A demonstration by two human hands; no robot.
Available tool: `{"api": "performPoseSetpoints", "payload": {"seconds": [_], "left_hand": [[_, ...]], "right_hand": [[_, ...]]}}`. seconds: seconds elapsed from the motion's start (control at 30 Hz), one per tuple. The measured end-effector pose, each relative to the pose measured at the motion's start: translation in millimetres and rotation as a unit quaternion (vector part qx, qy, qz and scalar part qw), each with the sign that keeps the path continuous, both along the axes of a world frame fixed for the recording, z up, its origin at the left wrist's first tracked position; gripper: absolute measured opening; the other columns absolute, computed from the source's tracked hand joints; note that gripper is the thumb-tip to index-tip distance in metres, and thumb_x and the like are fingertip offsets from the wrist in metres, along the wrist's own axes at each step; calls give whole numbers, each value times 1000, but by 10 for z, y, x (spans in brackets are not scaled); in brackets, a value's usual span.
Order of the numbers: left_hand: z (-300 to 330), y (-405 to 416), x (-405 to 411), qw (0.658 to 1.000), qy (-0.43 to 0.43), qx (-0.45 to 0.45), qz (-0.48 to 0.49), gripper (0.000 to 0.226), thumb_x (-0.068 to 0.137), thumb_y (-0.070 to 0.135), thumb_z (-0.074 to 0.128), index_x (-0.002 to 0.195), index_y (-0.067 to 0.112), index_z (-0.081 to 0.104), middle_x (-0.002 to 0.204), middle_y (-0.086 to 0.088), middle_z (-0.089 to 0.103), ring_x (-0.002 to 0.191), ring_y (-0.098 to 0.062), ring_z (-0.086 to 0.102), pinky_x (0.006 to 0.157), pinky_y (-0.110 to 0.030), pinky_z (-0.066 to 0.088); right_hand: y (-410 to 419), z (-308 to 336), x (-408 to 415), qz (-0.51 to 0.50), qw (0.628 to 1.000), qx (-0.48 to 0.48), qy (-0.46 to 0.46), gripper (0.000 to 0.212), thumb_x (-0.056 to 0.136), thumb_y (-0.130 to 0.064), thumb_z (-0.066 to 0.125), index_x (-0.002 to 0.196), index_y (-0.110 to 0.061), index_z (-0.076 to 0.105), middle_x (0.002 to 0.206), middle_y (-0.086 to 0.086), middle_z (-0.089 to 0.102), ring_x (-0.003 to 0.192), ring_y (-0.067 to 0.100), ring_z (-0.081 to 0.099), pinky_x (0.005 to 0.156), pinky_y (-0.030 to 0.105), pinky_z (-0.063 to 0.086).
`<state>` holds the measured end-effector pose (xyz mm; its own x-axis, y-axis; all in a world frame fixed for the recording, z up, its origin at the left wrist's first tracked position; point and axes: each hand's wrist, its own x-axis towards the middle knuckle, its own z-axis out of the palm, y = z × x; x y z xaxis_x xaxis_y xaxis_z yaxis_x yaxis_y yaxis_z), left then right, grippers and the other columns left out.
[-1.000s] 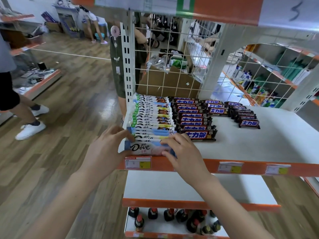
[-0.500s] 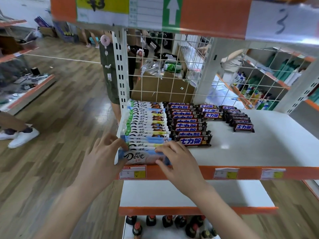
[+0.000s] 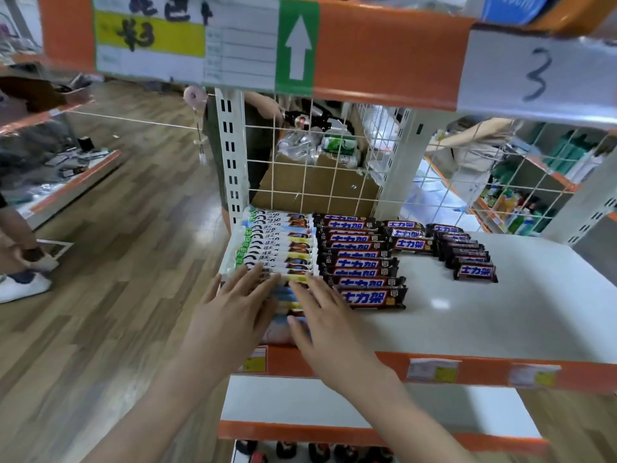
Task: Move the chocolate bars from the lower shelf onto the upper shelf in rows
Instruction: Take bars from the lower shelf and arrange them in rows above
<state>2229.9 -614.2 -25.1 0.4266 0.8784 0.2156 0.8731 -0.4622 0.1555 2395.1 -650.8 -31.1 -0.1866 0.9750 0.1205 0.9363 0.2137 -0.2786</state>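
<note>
The upper shelf [image 3: 500,315] is white with an orange front edge. At its left end lies a row of white Dove bars [image 3: 277,248], stacked back to front. Beside it run rows of dark brown bars [image 3: 364,265] with blue-and-white lettering, a short one [image 3: 409,243] and another [image 3: 467,259] further right. My left hand [image 3: 233,309] and my right hand [image 3: 320,315] lie flat with straight fingers on the nearest Dove bars, covering most of the front ones. The lower shelf [image 3: 334,406] below shows bare white board.
An orange shelf edge [image 3: 367,51] with labels hangs close overhead. A wire grid [image 3: 334,168] backs the shelf, with a cardboard box behind it. Dark bottles [image 3: 317,452] stand on the lowest shelf. A person's white shoe [image 3: 20,289] is on the wooden floor, left.
Both hands let go of the front Dove bar's ends and slid forward, now flat on top of the row. The camera tilted up and closer to the shelf.
</note>
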Motion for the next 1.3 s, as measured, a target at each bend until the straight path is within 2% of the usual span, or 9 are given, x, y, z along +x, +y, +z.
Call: {"api": "performPoseSetpoints", "payload": {"seconds": [0.07,0.17,0.4,0.53,0.63,0.7,0.8,1.0,1.3], "left_hand": [[8,-3,21,1000,5,-14,-1,71,90,55,0,137,27,45,144,-2,42,134,-22,39,106,-45,36],[-53,19,28,1000,12,-10,10,79,81,57,-20,143,39,25,152,9,22,141,-12,21,112,-39,25],[-97,32,25,999,6,-32,32,67,75,56,-19,140,49,-2,152,21,-1,141,-1,-1,115,-30,7],[-52,33,14,999,7,-38,32,65,80,56,-9,141,49,10,153,19,9,142,-3,8,115,-38,3],[13,89,2,999,9,-27,15,65,84,56,2,138,43,36,146,12,37,135,-12,34,112,-51,15],[7,190,4,999,12,-30,5,58,89,55,8,138,40,35,145,11,38,134,-13,35,112,-50,17],[-83,467,7,999,4,-54,8,50,95,52,15,143,43,18,154,11,18,142,-12,15,115,-47,10],[-140,848,13,995,11,-103,-11,51,95,54,17,145,45,9,156,12,4,144,-12,-1,115,-46,5],[-149,858,4,996,27,-88,-9,50,95,55,14,143,49,3,156,16,0,143,-9,-4,114,-48,-2]], "right_hand": [[-15,-11,-27,2,1000,-17,-7,54,101,-40,21,151,-22,7,158,2,-1,144,12,-8,114,27,-6],[-30,-22,-82,1,999,-22,-40,54,102,-36,15,151,-17,2,158,7,-6,143,17,-14,116,31,-7],[-13,-17,-111,4,999,-27,-42,54,103,-33,17,150,-16,1,158,9,-6,143,19,-15,114,33,-10],[-17,-13,-116,-4,999,-24,-35,53,102,-35,19,150,-18,7,158,7,2,144,18,-8,114,34,-10],[64,41,-80,-23,999,20,-15,46,99,-39,23,143,-25,26,149,1,30,139,17,19,117,39,4],[176,95,-72,-34,998,47,0,43,98,-40,27,139,-28,31,142,-6,39,133,14,30,116,42,12],[399,115,-64,-39,998,40,-18,48,98,-41,29,144,-26,25,149,-3,31,138,14,24,116,46,5],[713,28,-18,-49,995,-54,-66,58,99,-45,20,149,-22,5,158,4,3,145,17,2,113,47,-8],[742,-33,-30,-33,998,-43,-9,56,100,-41,24,150,-21,10,158,6,4,145,17,-1,116,38,-6]]}}
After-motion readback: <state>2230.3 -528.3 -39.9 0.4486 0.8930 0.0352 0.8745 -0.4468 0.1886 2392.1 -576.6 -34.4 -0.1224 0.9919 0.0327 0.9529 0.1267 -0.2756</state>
